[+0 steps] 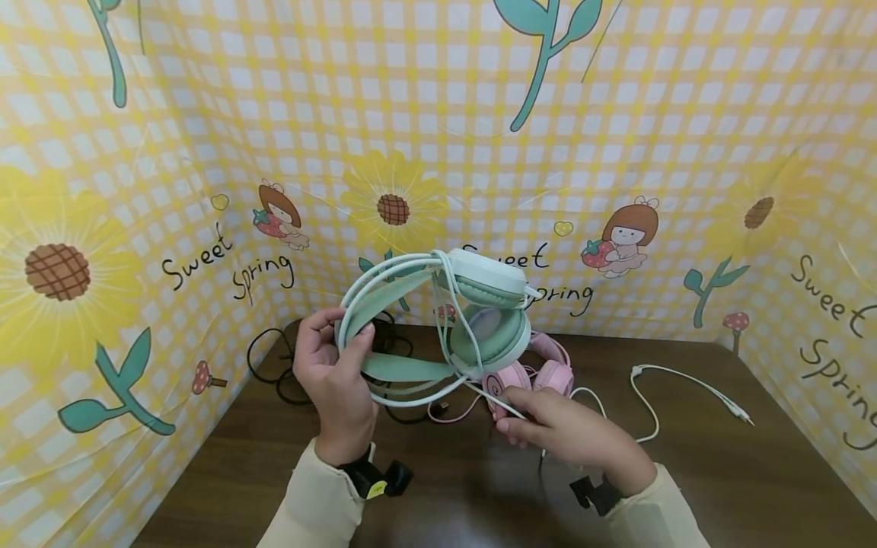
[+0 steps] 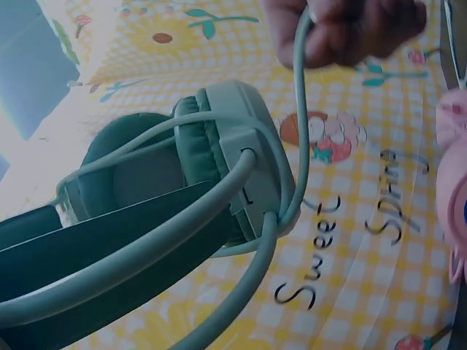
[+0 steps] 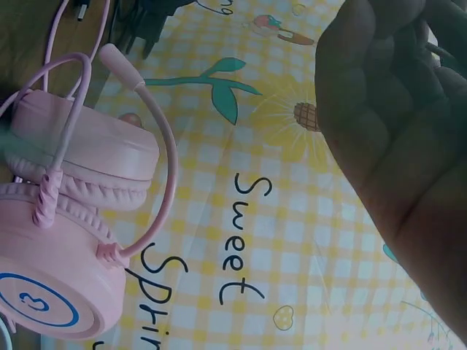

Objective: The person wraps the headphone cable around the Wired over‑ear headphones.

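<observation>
My left hand (image 1: 339, 373) grips a pair of mint-green headphones (image 1: 486, 339) by the headband, thumb on the inside and fingers round the outside. The headphones hang in the air on their side, ear cups toward the right. Their pale cable (image 2: 299, 109) wraps round the ear cups and leaves the lower cup. My right hand (image 1: 572, 426) pinches that cable between thumb and fingers, just right of the cups. In the left wrist view the cable runs taut up to the right hand (image 2: 350, 29). The right wrist view shows only the back part of that hand (image 3: 401, 138).
Behind them on the dark table (image 1: 438, 495) lie pink headphones (image 1: 551, 377) with a boom microphone (image 3: 171, 160). Black cables (image 1: 274, 380) lie coiled at the back left. A white cable with a plug (image 1: 740, 415) stretches over the right side. A patterned cloth (image 1: 438, 114) surrounds the table.
</observation>
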`<state>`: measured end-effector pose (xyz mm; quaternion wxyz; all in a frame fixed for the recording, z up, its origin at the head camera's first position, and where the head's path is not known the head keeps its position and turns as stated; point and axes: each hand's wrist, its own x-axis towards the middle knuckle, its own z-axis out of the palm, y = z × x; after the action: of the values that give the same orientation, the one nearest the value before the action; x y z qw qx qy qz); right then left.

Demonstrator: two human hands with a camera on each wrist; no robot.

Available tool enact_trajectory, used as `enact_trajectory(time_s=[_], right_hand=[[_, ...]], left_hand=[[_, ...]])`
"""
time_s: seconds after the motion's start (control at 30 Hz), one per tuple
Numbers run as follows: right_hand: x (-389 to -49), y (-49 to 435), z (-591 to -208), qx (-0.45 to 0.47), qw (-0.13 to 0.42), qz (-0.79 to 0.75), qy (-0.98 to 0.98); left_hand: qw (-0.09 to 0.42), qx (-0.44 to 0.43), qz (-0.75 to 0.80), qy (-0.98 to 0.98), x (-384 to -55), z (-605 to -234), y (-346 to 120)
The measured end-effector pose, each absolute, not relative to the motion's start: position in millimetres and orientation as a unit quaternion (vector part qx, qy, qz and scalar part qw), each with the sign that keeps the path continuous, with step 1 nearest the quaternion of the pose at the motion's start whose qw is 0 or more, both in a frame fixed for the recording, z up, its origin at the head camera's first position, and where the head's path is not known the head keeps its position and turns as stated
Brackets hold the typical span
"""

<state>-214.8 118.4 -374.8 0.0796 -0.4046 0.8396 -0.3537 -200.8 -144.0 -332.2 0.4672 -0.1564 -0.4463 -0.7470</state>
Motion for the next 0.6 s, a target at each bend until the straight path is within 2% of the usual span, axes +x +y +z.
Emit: enact_trajectory(time_s=[0.17, 0.6], right_hand=[[-214.0, 121.3, -372.0, -0.400, 0.077, -0.360, 0.839], [-207.7, 123.6, -365.0, -0.393, 0.083, -0.357, 0.843]], left_hand=[[0.499, -0.179, -0.691, -0.491, -198.4, -331.9, -145.8], [0.520, -0.192, -0.613, -0.564, -196.9, -335.6, -146.0]])
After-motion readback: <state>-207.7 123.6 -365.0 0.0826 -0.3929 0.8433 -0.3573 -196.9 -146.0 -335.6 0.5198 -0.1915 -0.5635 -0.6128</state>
